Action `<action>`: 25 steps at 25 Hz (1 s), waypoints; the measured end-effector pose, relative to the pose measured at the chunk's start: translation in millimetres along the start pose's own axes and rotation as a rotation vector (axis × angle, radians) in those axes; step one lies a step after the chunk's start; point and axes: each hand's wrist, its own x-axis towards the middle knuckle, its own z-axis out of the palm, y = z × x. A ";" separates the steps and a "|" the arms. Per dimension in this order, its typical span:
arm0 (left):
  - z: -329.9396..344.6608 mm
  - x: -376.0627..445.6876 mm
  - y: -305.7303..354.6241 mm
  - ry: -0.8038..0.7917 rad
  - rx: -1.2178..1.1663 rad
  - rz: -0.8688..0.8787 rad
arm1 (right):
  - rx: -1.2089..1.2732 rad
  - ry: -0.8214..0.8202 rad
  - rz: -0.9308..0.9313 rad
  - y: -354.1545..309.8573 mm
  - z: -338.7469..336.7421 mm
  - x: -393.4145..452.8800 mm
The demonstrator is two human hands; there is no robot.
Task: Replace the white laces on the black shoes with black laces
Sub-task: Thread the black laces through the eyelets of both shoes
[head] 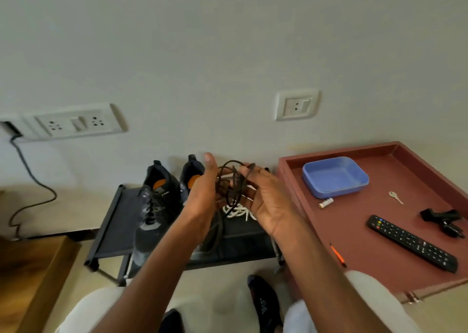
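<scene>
Above black shoes [157,201] — left hand [202,196], right hand [266,201] | hold black lace [231,183]

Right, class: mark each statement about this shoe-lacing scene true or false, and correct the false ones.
1. Both hands (left hand, right hand) hold a tangled black shoelace. True.
2. The blue plastic dish holds the silver key. False: the key lies on the reddish-brown tray beside the dish.
3. A bundle of white laces lies on the dark fabric rack. True.
4. The black remote control sits on the floor. False: it lies on the tray.
</scene>
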 end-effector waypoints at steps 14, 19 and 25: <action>-107.2 48.8 -12.6 0.267 0.418 0.049 | -1.456 0.381 -0.276 16.1 9.2 79.1; -106.1 59.9 -10.2 0.102 0.095 0.171 | -1.279 -0.083 -0.161 30.6 45.4 78.2; -113.7 58.1 -1.4 0.014 -0.353 0.082 | -1.131 -0.026 -0.180 28.4 35.0 79.1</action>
